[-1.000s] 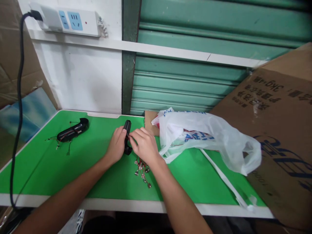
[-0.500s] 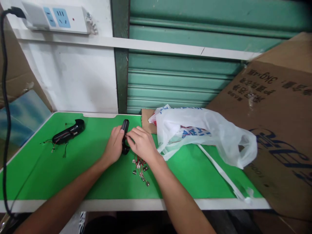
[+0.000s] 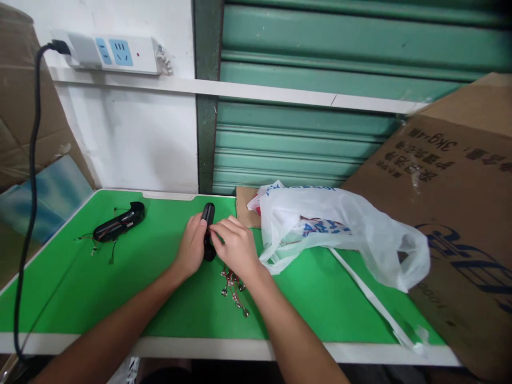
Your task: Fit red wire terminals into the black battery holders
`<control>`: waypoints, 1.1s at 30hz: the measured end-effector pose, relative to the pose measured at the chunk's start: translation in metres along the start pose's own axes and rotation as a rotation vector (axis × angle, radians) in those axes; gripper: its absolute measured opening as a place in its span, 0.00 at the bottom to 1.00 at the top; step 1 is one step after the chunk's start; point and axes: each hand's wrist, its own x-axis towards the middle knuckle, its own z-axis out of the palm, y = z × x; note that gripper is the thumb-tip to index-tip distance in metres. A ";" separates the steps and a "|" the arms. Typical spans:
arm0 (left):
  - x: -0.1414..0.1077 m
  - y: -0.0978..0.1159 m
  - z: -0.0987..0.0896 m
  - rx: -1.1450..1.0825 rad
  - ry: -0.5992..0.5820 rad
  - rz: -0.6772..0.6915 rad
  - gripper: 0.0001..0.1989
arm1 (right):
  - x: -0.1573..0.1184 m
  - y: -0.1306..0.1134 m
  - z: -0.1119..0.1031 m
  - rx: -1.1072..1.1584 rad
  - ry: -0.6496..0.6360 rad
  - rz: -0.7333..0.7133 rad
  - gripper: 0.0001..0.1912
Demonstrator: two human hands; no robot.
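Note:
My left hand (image 3: pixel 192 246) is closed around a black plastic housing (image 3: pixel 208 213), which stands nearly upright above the green table mat. At the housing's right side, the fingertips of my right hand (image 3: pixel 236 242) are pinched on what looks like a thin reddish wire, mostly hidden by the fingers. Just below my right hand lies a bunch of red-wired small metallic parts (image 3: pixel 232 290), partly covered by the hand. A second black housing (image 3: pixel 119 223) with thin loose wires rests on the mat to the left.
On the right side of the green mat (image 3: pixel 160 309) lies a white plastic bag (image 3: pixel 340 224) with a trailing strip (image 3: pixel 372 296). A cardboard box (image 3: pixel 452 197) leans at the right edge. A black cable (image 3: pixel 34 176) hangs from the power strip (image 3: pixel 120 53) at left.
The camera view has shifted, so the scene sits slightly lower and to the right. Both hands stay at the housing, with the right fingertips still pinched against its side.

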 end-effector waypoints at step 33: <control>0.004 0.017 -0.016 -0.531 -0.278 -0.248 0.28 | 0.008 0.017 -0.003 0.988 0.065 0.622 0.19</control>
